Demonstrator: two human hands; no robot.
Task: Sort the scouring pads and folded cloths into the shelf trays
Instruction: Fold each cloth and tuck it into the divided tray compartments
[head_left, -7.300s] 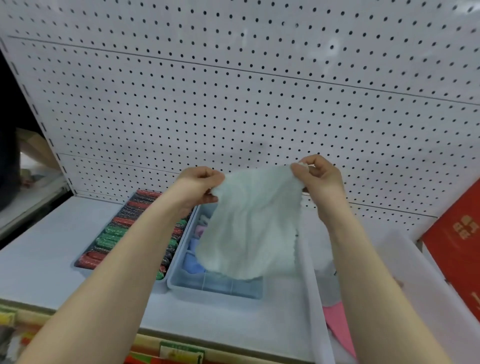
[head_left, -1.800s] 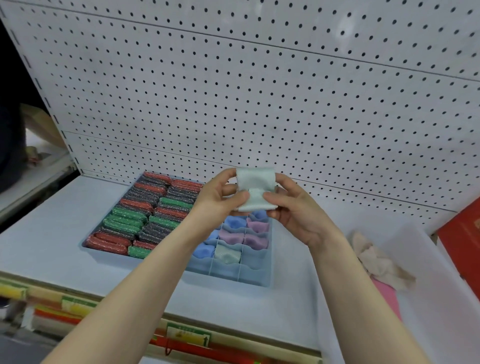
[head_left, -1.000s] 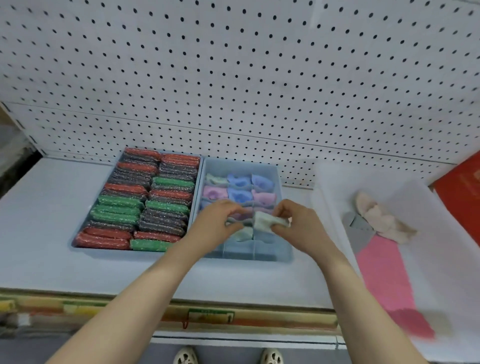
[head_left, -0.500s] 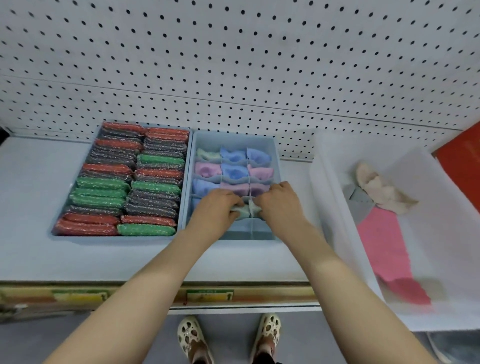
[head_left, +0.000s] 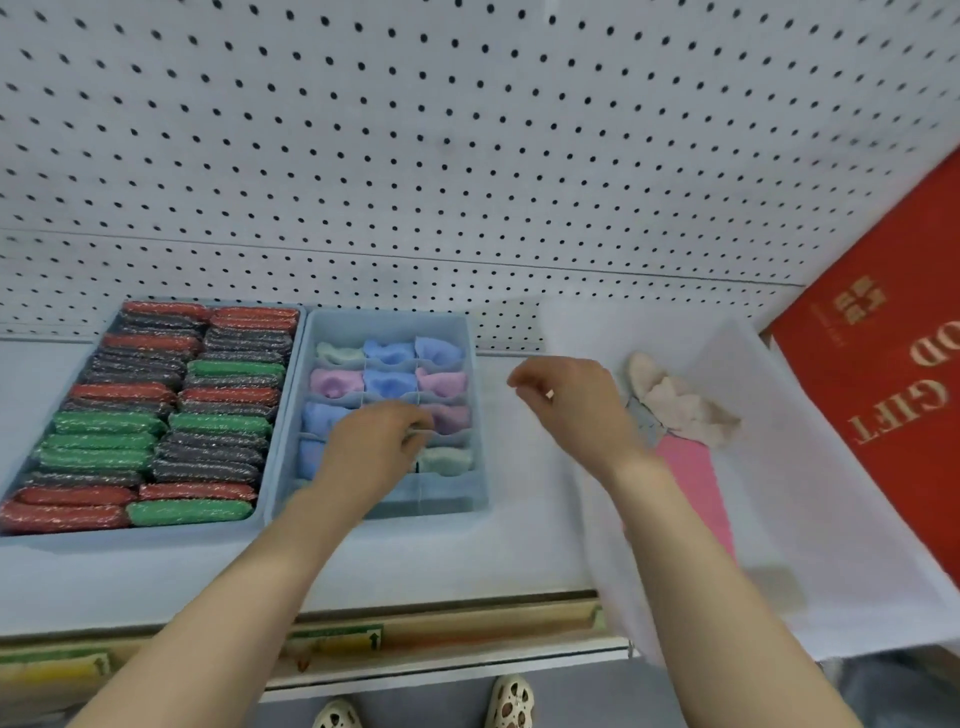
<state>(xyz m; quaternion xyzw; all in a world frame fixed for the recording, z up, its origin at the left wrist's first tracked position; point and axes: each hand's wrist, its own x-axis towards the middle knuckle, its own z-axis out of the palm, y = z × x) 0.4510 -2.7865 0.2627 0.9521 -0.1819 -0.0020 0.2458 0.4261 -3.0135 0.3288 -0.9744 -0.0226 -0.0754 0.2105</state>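
A blue divided tray (head_left: 384, 506) holds folded cloths in blue, pink and pale green. The pale green cloth (head_left: 448, 460) lies tucked in a front right compartment. My left hand (head_left: 374, 447) hovers over the tray's middle, fingers loosely curled, fingertips at a divider, holding nothing I can see. My right hand (head_left: 569, 400) is lifted off the tray to its right, loosely curled and empty, near the white bin (head_left: 810, 561). To the left, the scouring pad tray (head_left: 130, 530) is packed with red, green and dark pads (head_left: 171, 421).
The white bin holds a crumpled beige cloth (head_left: 680, 408), a grey-blue cloth (head_left: 644, 423) and a pink cloth (head_left: 698, 483). A red gift box (head_left: 893, 364) leans at the far right. Pegboard (head_left: 415, 156) backs the shelf; price labels (head_left: 332, 638) line its front edge.
Both hands pressed the folded pale green cloth into a front compartment and let it go. My right hand has since lifted and moved right towards the white bin; my left stays over the tray.
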